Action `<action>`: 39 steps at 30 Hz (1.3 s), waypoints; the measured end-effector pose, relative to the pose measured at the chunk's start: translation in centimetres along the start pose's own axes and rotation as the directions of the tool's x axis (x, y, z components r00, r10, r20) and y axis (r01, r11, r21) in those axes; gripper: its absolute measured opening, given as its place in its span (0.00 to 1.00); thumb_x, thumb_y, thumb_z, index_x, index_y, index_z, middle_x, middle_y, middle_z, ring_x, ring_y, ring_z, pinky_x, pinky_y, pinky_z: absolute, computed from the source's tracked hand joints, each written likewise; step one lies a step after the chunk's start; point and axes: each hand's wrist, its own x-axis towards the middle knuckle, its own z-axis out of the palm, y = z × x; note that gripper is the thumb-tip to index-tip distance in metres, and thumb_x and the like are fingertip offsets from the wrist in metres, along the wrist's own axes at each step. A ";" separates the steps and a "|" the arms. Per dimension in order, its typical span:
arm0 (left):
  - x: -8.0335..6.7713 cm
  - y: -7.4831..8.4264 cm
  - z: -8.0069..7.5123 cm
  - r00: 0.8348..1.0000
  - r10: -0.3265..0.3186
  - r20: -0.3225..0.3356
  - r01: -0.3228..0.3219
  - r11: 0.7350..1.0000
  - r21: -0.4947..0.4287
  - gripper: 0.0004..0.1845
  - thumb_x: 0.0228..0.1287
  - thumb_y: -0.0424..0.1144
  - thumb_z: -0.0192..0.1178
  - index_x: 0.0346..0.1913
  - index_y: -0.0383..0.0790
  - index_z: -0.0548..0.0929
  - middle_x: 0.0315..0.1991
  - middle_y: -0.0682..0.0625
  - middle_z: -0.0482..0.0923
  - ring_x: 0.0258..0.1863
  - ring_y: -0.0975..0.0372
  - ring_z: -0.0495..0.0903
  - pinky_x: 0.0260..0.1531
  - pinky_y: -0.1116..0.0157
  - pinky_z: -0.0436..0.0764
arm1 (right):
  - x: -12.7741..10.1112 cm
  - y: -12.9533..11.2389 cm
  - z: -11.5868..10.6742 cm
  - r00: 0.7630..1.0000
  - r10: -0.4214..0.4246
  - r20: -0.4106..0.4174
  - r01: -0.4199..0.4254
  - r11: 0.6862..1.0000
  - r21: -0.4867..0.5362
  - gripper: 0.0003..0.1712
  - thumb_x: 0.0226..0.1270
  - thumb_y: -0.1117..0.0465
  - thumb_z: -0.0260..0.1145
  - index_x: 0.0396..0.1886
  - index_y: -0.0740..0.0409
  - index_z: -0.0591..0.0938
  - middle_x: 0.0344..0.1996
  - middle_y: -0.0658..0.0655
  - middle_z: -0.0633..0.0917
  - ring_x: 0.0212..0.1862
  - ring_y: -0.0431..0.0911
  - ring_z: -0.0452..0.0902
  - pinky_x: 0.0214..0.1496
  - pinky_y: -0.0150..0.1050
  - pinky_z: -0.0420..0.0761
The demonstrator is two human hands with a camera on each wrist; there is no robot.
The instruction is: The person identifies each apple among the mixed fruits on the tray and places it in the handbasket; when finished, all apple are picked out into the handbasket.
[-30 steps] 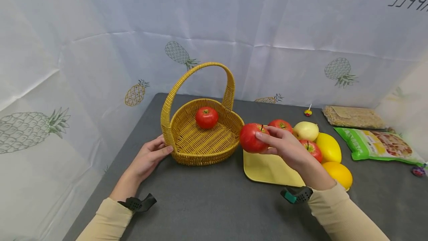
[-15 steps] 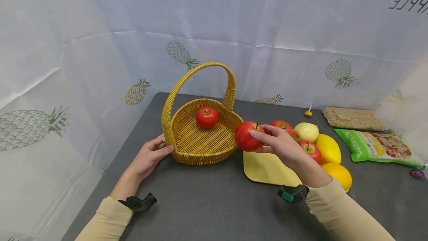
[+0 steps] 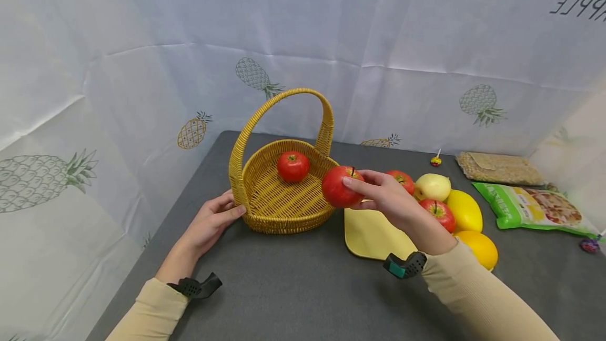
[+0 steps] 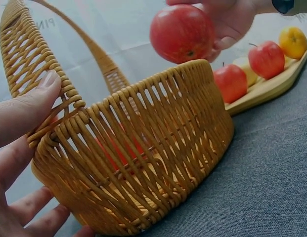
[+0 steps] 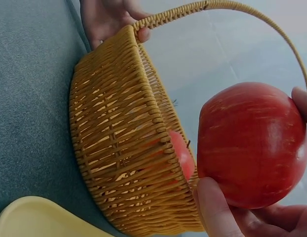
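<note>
My right hand (image 3: 385, 196) holds a red apple (image 3: 342, 187) between thumb and fingers, raised at the right rim of a golden wicker basket (image 3: 289, 225). In the right wrist view this held apple (image 5: 252, 143) looks larger than the basket's rim beside it. Another red apple (image 3: 293, 167) lies inside the basket, towards its back. My left hand (image 3: 213, 222) grips the basket's left side where the tall arched handle begins. The left wrist view has its thumb (image 4: 29, 108) on the handle's base and the other fingers against the outer wall.
Right of the basket, a yellow tray (image 3: 374, 236) bears red apples (image 3: 437, 214), a pale green fruit (image 3: 433, 187) and yellow fruits (image 3: 465, 210). Farther right lie a green food bag (image 3: 539, 207), a brown packet (image 3: 499, 167) and a lollipop (image 3: 436, 160). A pineapple-print curtain hangs behind.
My right hand has carried the apple leftwards and slightly up, from over the tray to the basket's right rim. My left hand and the basket have stayed in place.
</note>
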 end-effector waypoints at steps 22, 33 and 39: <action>0.1 -0.1 -0.1 0.999 0.028 0.019 -0.028 1.000 -0.011 0.16 0.75 0.28 0.57 0.61 0.30 0.80 0.77 0.33 0.52 0.75 0.54 0.60 0.62 0.67 0.73 | 1.6 -1.7 0.8 0.999 0.007 0.049 -0.002 0.995 -0.098 0.39 0.72 0.47 0.69 0.71 0.66 0.70 0.63 0.65 0.76 0.59 0.56 0.77 0.55 0.50 0.83; 0.2 0.1 0.0 1.000 0.013 0.006 -0.013 1.000 -0.008 0.13 0.74 0.29 0.58 0.56 0.42 0.85 0.77 0.32 0.52 0.76 0.52 0.57 0.61 0.67 0.74 | 2.3 -2.2 1.3 0.998 0.020 0.061 -0.013 0.993 -0.117 0.38 0.71 0.46 0.70 0.70 0.64 0.71 0.63 0.64 0.77 0.61 0.57 0.76 0.57 0.54 0.81; 0.1 0.3 0.1 1.000 0.007 -0.002 -0.007 1.000 0.002 0.13 0.74 0.28 0.58 0.57 0.37 0.84 0.77 0.32 0.51 0.76 0.51 0.56 0.62 0.67 0.73 | 2.7 -2.5 1.7 0.997 0.025 0.074 -0.014 0.990 -0.140 0.37 0.70 0.46 0.71 0.70 0.63 0.72 0.62 0.62 0.78 0.60 0.56 0.76 0.54 0.49 0.84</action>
